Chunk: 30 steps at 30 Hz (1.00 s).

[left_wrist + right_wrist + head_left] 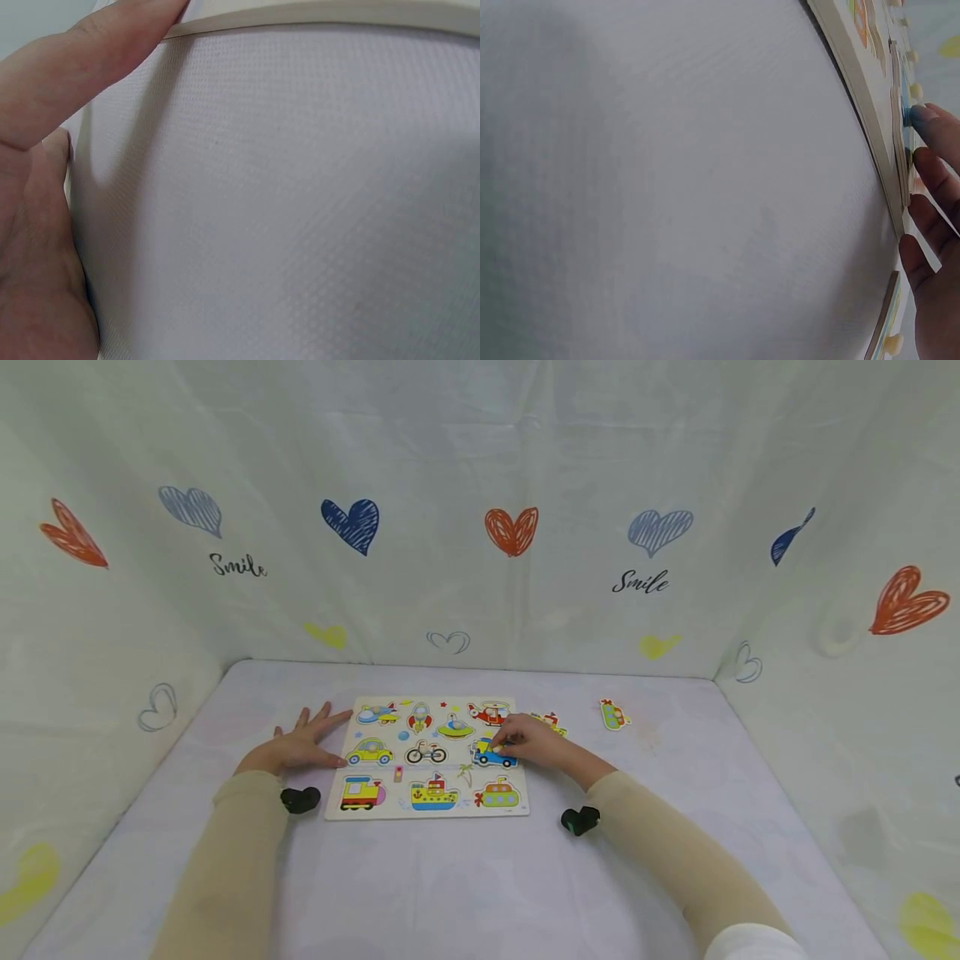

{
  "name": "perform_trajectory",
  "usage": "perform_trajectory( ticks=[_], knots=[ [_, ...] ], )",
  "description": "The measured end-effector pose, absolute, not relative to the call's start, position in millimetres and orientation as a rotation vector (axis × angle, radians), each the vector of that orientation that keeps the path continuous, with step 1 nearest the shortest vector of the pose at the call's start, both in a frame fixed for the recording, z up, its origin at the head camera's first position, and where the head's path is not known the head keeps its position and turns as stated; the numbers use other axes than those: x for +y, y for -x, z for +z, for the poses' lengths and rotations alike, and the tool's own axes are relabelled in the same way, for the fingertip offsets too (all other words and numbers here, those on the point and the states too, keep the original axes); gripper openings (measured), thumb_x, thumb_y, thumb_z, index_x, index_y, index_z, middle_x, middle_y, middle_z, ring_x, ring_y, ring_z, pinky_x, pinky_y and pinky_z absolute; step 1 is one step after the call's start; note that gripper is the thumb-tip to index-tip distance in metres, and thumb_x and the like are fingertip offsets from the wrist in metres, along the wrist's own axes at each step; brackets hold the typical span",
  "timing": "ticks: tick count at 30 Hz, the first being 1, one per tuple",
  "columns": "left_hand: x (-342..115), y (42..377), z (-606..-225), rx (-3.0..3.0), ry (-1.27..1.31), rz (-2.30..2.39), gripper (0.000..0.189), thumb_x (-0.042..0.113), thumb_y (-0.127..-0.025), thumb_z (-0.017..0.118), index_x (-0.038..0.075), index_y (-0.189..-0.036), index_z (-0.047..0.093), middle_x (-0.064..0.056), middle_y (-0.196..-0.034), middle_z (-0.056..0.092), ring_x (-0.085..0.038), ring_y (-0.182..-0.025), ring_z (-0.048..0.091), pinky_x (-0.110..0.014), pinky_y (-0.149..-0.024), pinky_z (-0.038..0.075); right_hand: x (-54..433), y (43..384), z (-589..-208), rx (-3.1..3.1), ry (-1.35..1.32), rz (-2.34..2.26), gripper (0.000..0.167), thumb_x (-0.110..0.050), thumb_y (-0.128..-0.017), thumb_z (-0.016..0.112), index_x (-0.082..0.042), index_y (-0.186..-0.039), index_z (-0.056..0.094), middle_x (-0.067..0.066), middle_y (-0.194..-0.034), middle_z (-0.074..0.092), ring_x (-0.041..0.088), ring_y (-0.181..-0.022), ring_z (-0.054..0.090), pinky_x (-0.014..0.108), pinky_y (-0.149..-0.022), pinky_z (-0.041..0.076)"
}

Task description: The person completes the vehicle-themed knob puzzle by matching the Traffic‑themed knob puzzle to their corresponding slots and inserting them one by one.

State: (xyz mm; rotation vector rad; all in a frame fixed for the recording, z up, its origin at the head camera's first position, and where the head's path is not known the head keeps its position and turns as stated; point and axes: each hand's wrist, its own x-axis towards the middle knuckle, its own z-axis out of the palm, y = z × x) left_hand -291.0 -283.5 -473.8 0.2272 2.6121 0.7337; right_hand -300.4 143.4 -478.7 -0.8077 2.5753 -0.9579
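A wooden knob puzzle board [401, 810] with colourful vehicle pieces lies on the table. My left hand [300, 747] is spread at its left side, with thumb and forefinger touching the edge; in the left wrist view the thumb [97, 67] meets the board's rim. With its fingertips, my right hand [538, 743] pinches a blue truck piece [497, 761] by its knob, at the board's right side. In the right wrist view the truck piece [897, 127] lies against the board's face, and the fingertips partly cover it.
Right of the board, a boat piece [553, 723] lies partly behind the right hand. Farther right is a green submarine piece [613, 715]. White cloth walls [450, 593] with printed hearts enclose the table. A black wrist device [301, 800] sits by each wrist.
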Motion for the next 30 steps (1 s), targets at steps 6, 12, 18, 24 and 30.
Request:
perform_trajectory(
  ticks=[6,12,18,24,30],
  knots=[
    [-283,294,-475,2.616,-0.218,0.722,0.104,0.040,-0.074,0.081,0.013,-0.155,0.020,-0.026,-0.158,-0.010,-0.050,-0.138,-0.024,-0.074,-0.097,-0.020,141,299,-479,2.622,0.670,-0.978,0.022,-0.026,-0.083,0.079,-0.020,-0.103,0.072,-0.009,-0.096,0.063,0.016,-0.090,0.052,0.031,-0.080,0.046],
    [-281,294,-474,2.617,-0.234,0.713,0.104,0.040,-0.075,0.081,0.012,-0.155,0.021,-0.027,-0.158,-0.010,-0.052,-0.138,-0.023,-0.075,-0.097,-0.018,139,300,-483,2.648,0.565,-1.048,0.020,-0.027,-0.080,0.082,-0.018,-0.095,0.072,-0.006,-0.092,0.062,0.017,-0.087,0.051,0.030,-0.077,0.044],
    [-280,292,-472,2.614,-0.243,0.722,0.103,0.039,-0.075,0.081,0.012,-0.155,0.021,-0.027,-0.158,-0.009,-0.052,-0.138,-0.022,-0.076,-0.097,-0.017,139,300,-485,2.639,0.546,-1.089,0.012,-0.025,-0.080,0.082,-0.019,-0.088,0.074,-0.005,-0.090,0.062,0.018,-0.085,0.051,0.031,-0.075,0.042],
    [-282,293,-473,2.611,-0.240,0.730,0.104,0.041,-0.074,0.081,0.013,-0.155,0.021,-0.027,-0.158,-0.010,-0.051,-0.138,-0.024,-0.075,-0.097,-0.019,139,301,-487,2.636,0.571,-1.087,0.010,-0.026,-0.081,0.081,-0.020,-0.088,0.075,-0.006,-0.090,0.063,0.017,-0.086,0.052,0.031,-0.076,0.043],
    [-284,292,-475,2.612,-0.239,0.745,0.105,0.044,-0.073,0.081,0.017,-0.155,0.022,-0.024,-0.159,-0.010,-0.049,-0.139,-0.023,-0.074,-0.097,-0.019,139,304,-491,2.628,0.614,-1.084,0.009,-0.026,-0.081,0.081,-0.022,-0.088,0.077,-0.007,-0.088,0.063,0.016,-0.086,0.053,0.031,-0.075,0.042]
  ],
)
